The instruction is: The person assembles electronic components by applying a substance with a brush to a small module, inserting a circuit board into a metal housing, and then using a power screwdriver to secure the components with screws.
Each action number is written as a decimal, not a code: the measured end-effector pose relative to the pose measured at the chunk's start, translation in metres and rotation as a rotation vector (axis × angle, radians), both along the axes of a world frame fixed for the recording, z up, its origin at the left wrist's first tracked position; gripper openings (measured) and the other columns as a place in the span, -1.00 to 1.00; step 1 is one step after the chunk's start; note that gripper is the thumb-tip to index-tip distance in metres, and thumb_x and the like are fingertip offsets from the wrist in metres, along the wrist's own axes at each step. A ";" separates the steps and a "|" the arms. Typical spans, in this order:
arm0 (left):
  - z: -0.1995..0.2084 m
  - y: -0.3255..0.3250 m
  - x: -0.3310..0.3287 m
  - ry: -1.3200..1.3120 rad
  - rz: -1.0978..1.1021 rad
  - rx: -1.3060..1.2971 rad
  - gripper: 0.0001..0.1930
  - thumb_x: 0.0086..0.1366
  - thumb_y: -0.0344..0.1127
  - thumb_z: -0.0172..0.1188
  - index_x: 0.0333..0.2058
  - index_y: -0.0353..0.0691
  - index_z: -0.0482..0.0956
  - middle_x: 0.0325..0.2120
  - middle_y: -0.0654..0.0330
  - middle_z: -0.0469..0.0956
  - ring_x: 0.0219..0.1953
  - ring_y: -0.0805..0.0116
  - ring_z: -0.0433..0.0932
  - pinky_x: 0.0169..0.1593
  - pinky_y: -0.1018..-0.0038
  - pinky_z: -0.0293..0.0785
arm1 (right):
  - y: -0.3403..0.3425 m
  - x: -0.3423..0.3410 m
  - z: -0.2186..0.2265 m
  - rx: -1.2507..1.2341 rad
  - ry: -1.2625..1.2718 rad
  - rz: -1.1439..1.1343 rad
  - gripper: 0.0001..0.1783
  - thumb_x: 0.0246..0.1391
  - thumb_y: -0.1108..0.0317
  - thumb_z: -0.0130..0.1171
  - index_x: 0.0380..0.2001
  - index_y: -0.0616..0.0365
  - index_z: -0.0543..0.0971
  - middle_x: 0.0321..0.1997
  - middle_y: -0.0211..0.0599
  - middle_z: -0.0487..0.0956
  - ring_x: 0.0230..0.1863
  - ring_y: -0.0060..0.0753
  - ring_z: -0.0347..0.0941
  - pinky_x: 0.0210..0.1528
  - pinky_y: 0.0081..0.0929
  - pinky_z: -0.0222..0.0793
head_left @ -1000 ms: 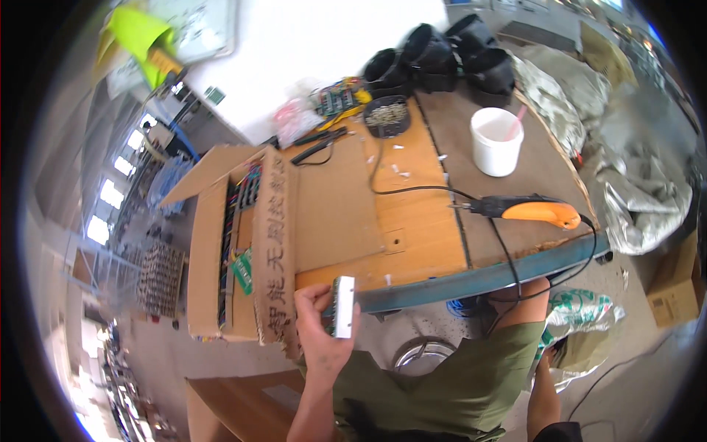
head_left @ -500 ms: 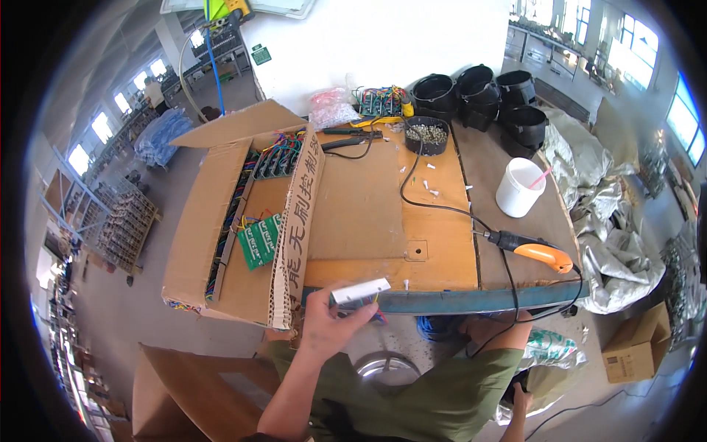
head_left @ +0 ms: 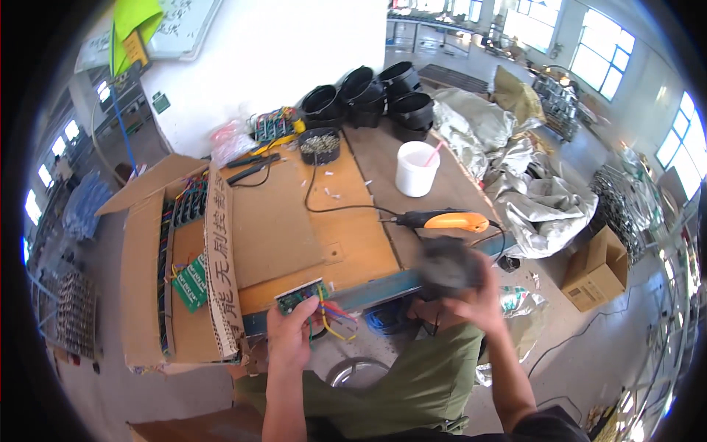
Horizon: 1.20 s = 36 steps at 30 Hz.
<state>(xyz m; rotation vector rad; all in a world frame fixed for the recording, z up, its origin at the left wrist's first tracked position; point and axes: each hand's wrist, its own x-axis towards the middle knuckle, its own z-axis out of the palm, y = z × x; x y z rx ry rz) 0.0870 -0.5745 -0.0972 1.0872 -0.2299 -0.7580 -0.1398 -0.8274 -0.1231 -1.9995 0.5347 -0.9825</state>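
My left hand is closed on a green circuit board at the table's front edge. Red, blue and yellow wires hang from the board's right side. My right hand grips a round black part, smeared by motion, over the front right edge. An orange-and-black corded hand tool with a thin metal tip lies just beyond that part. To the left, an open cardboard box holds several boards with wires; one green board lies near its inner right wall.
Black cups stand at the back, beside a black dish of small parts. A white tub with a pink stick stands on the right. The tool's cord crosses the table. On the floor are pale sacks and a small carton.
My right hand has come up from beside the bag at lower right, bringing the black part over the table edge. The board in my left hand has turned, showing its green face. The view has shifted right.
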 end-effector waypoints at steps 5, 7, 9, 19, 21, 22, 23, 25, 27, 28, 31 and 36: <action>-0.015 0.010 -0.002 -0.017 0.074 -0.004 -0.75 0.19 -0.46 0.32 -0.15 -0.35 0.58 -0.31 0.12 0.66 -0.25 0.27 0.67 -0.12 0.37 0.58 | 0.007 0.111 -0.020 -0.249 0.019 -0.046 -0.69 -0.18 0.58 0.27 -0.27 0.17 0.52 -0.25 -0.21 0.59 -0.12 -0.13 0.55 -0.10 -0.35 0.45; -0.035 0.016 0.011 -0.010 0.075 -0.032 -0.69 0.20 -0.45 0.31 -0.08 -0.32 0.53 -0.24 0.15 0.64 -0.23 0.26 0.67 -0.09 0.31 0.60 | 0.034 0.126 0.003 -0.261 -0.034 -0.054 -0.67 -0.16 0.58 0.26 -0.24 0.17 0.51 -0.23 -0.23 0.59 -0.13 -0.15 0.54 -0.13 -0.35 0.44; -0.038 0.025 0.009 0.054 0.159 0.004 -0.69 0.21 -0.46 0.31 -0.07 -0.31 0.53 -0.23 0.14 0.63 -0.21 0.27 0.65 -0.08 0.32 0.60 | 0.051 0.137 0.032 -0.207 -0.077 0.030 -0.71 -0.05 0.57 0.23 -0.20 0.17 0.49 -0.22 -0.30 0.58 -0.15 -0.33 0.52 -0.16 -0.43 0.39; -0.001 -0.025 -0.033 -0.090 0.127 -0.011 -0.60 0.28 -0.34 0.34 0.02 -0.38 0.48 -0.14 0.17 0.61 -0.15 0.48 0.56 -0.05 0.55 0.48 | 0.125 0.111 0.010 0.651 -0.043 0.496 -0.69 0.34 0.27 0.12 -0.01 0.28 0.46 -0.25 -0.34 0.54 -0.24 -0.55 0.46 -0.22 -0.55 0.41; 0.005 -0.034 -0.021 -0.201 0.074 0.007 -0.50 0.32 -0.28 0.30 0.12 -0.38 0.34 0.06 0.02 0.44 0.08 0.31 0.43 0.13 0.36 0.38 | 0.112 0.103 0.005 0.838 -0.022 0.411 -0.74 0.38 0.23 0.06 -0.15 0.25 0.50 -0.45 -0.45 0.48 -0.45 -0.66 0.39 -0.41 -0.64 0.33; 0.002 -0.041 -0.010 -0.333 0.132 0.038 -0.47 0.32 -0.26 0.29 0.14 -0.38 0.31 0.10 -0.03 0.39 0.13 0.23 0.38 0.18 0.30 0.33 | 0.112 0.107 0.017 0.812 -0.114 0.293 -0.72 0.42 0.22 -0.02 -0.31 0.19 0.49 -0.62 -0.57 0.33 -0.63 -0.76 0.18 -0.57 -0.69 0.08; 0.003 -0.046 0.011 -0.684 0.240 0.178 -0.45 0.31 -0.22 0.29 0.14 -0.36 0.29 0.10 -0.07 0.35 0.11 0.15 0.38 0.14 0.23 0.35 | 0.101 0.104 0.010 0.910 -0.203 0.248 -0.71 0.43 0.21 -0.03 -0.29 0.21 0.48 -0.61 -0.56 0.31 -0.62 -0.74 0.16 -0.57 -0.68 0.06; 0.023 -0.058 0.066 -1.532 0.630 0.637 -0.43 0.29 -0.14 0.28 0.12 -0.32 0.28 0.08 -0.14 0.30 0.01 0.00 0.41 0.00 0.10 0.45 | 0.076 0.090 0.018 0.994 -0.246 0.208 -0.69 0.44 0.19 -0.05 -0.28 0.22 0.48 -0.62 -0.57 0.28 -0.62 -0.73 0.13 -0.58 -0.67 0.03; 0.016 -0.065 0.121 -1.653 0.807 1.080 -0.34 0.23 -0.05 0.31 0.15 -0.30 0.26 -0.01 -0.23 0.35 0.04 -0.23 0.37 0.06 -0.06 0.38 | 0.060 0.088 0.019 0.901 -0.283 0.229 -0.68 0.43 0.18 -0.06 -0.24 0.24 0.49 -0.62 -0.59 0.26 -0.62 -0.72 0.11 -0.58 -0.66 0.03; 0.004 -0.064 0.135 -1.433 0.656 1.107 -0.37 0.19 -0.09 0.33 0.12 -0.27 0.30 -0.04 -0.24 0.37 0.06 -0.25 0.36 0.07 -0.04 0.36 | 0.057 0.086 0.026 0.898 -0.269 0.214 -0.69 0.43 0.20 -0.04 -0.24 0.25 0.50 -0.62 -0.58 0.29 -0.62 -0.74 0.13 -0.58 -0.67 0.04; 0.011 -0.060 0.124 -1.180 0.534 0.882 -0.46 0.07 -0.20 0.43 -0.04 -0.23 0.38 -0.11 -0.21 0.40 0.03 -0.19 0.38 0.04 0.00 0.36 | 0.042 0.067 0.030 0.732 -0.174 0.230 -0.70 0.42 0.22 -0.03 -0.25 0.24 0.51 -0.61 -0.58 0.31 -0.61 -0.74 0.15 -0.57 -0.69 0.04; 0.002 -0.019 0.053 -1.301 0.495 0.797 -0.29 -0.06 -0.21 0.54 0.03 -0.22 0.36 0.01 -0.05 0.30 0.08 -0.08 0.36 0.16 0.16 0.31 | 0.043 0.042 0.030 0.771 -0.123 0.167 -0.71 0.41 0.27 -0.01 -0.30 0.28 0.54 -0.61 -0.56 0.34 -0.59 -0.77 0.15 -0.53 -0.71 0.06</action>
